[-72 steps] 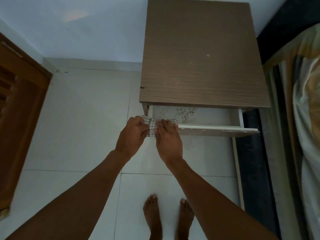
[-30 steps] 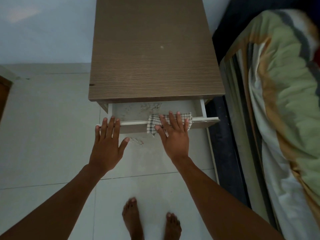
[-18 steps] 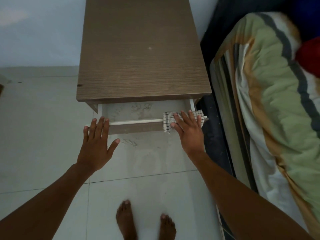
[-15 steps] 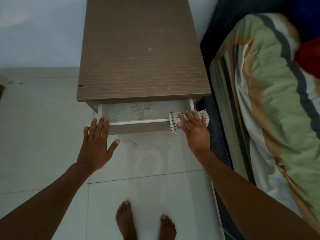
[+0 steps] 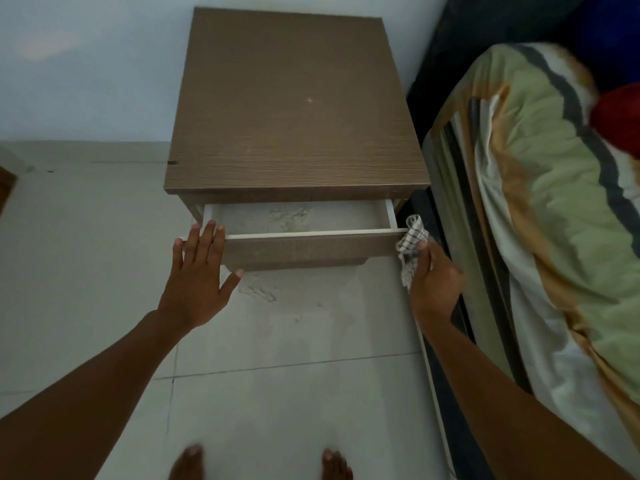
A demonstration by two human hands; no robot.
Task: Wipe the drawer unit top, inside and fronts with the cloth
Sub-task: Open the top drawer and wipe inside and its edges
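The right hand (image 5: pixel 434 284) is curled closed around a bunched white cloth with a thin black check (image 5: pixel 412 245), which sticks out above the knuckles. Hand and cloth sit at the right end of the open drawer's brown wood-grain front panel (image 5: pixel 304 249), the cloth touching or just beside that corner; which of the two cannot be told. To the right of the hand only a narrow dark gap separates the drawer from the black bed frame (image 5: pixel 460 265), above which bulges a green, tan and white striped blanket (image 5: pixel 540 209).

The left hand (image 5: pixel 197 282) is spread flat and holds nothing, fingers extended, its fingertips (image 5: pixel 209 225) lying over the left end of the drawer's white top edge and the thumb angled out under the front panel.

The drawer is pulled partway out of the square brown wood-grain drawer unit (image 5: pixel 294 109); its pale inside bottom (image 5: pixel 294 218) shows mottled marks. The unit's top overhangs the back part of the drawer and stands against the pale wall (image 5: pixel 86 64).

To the left and in front, the pale tiled floor (image 5: pixel 86 254) lies open, with smudged marks just below the drawer front. Two bare feet (image 5: pixel 188 464) stand well back from the unit.
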